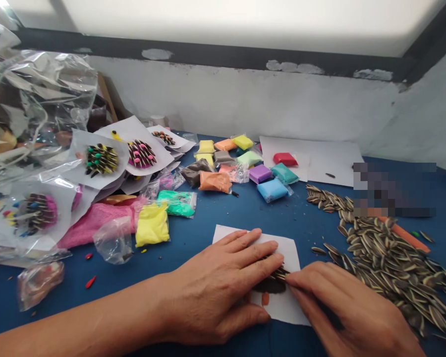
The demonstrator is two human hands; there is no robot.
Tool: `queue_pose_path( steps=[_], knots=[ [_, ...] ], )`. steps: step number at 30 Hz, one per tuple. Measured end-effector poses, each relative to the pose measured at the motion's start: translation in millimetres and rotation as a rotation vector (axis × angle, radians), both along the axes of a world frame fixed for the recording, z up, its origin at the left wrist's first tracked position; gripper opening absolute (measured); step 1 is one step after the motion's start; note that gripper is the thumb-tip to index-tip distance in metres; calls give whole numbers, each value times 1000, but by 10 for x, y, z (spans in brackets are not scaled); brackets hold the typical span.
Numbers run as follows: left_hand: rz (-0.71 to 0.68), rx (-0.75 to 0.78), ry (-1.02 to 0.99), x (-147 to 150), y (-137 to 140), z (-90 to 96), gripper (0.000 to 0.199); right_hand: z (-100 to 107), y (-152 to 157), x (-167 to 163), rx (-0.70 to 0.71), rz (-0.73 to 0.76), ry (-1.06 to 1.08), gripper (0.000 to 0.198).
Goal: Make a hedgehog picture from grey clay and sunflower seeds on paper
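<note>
My left hand (223, 282) lies flat, fingers stretched, over a white sheet of paper (292, 307). Under it is a dark brown clay shape (273, 286) with striped sunflower seeds (282, 271) stuck in it; the fingers hide much of it. A small orange-brown clay piece (265, 298) sits on the paper just below. At the shape's right edge my right hand (351, 307) pinches a sunflower seed between thumb and forefinger, mostly covered by the fingertips. Right of that hand spreads a pile of loose sunflower seeds (386, 253).
Several packets of coloured clay, such as a blue packet (272, 190) and a yellow packet (152, 225), lie on the blue table (193, 277). Finished seed-and-clay figures (102, 159) rest on papers at the left, near clear plastic bags (40, 94). An orange stick (411, 236) lies by the seeds.
</note>
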State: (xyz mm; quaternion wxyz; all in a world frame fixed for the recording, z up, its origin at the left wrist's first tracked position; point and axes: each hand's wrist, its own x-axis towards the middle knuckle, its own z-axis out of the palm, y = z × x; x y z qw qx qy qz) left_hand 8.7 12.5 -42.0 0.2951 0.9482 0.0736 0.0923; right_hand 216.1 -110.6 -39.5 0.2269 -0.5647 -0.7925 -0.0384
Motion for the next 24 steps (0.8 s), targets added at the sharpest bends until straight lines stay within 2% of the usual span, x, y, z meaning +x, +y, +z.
queue_pose_path(
  steps=[5,9,18,24],
  knots=[
    [-3,3,3,2,1,3,67,16,-10,-35,36,-35,-73,19],
    [-2,-2,10,-1,-3,18,67,22,-25,-61,-14,-63,-95,23],
    [-9,3,16,8,-9,23,65,-13,-65,-42,-52,-31,-162,20],
    [-9,6,34,3,-6,30,67,30,-41,-65,15,-58,-120,10]
  ],
)
